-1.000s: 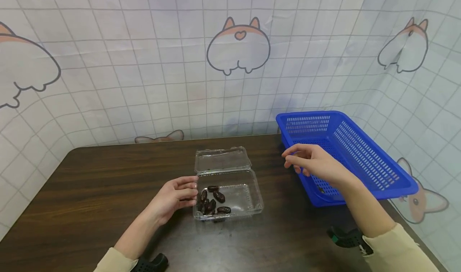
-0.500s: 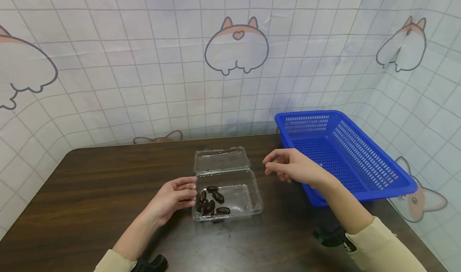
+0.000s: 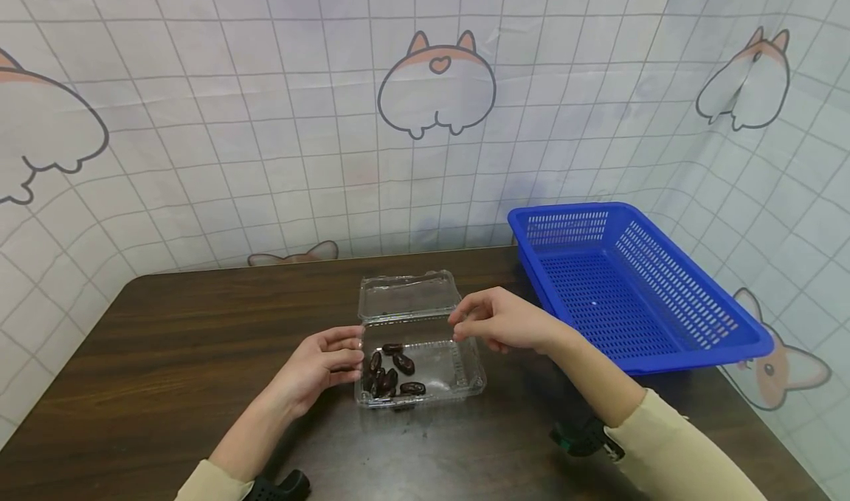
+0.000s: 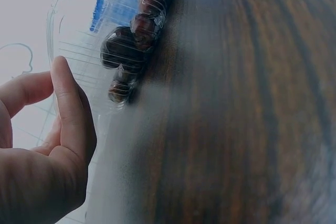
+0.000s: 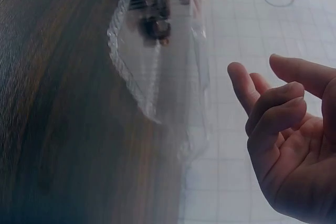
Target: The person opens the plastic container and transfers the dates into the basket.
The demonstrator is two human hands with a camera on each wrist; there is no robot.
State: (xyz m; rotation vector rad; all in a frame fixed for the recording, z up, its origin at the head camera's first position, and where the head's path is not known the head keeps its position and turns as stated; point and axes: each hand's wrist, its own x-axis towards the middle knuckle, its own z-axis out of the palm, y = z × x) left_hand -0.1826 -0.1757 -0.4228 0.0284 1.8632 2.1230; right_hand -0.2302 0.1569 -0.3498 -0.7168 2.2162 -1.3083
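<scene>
Inside clear box (image 3: 438, 364), glossy dates (image 3: 390, 378)

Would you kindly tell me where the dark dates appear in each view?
Head: dark dates, below and slightly left of centre.
Left wrist: dark dates, upper half, left of centre.
Right wrist: blurred dark dates, top, just left of centre.
Shared landmark: their clear box.

The right hand (image 3: 506, 322) went leftward, from the blue plastic basket (image 3: 620, 313) to the clear clamshell container (image 3: 441, 364).
</scene>
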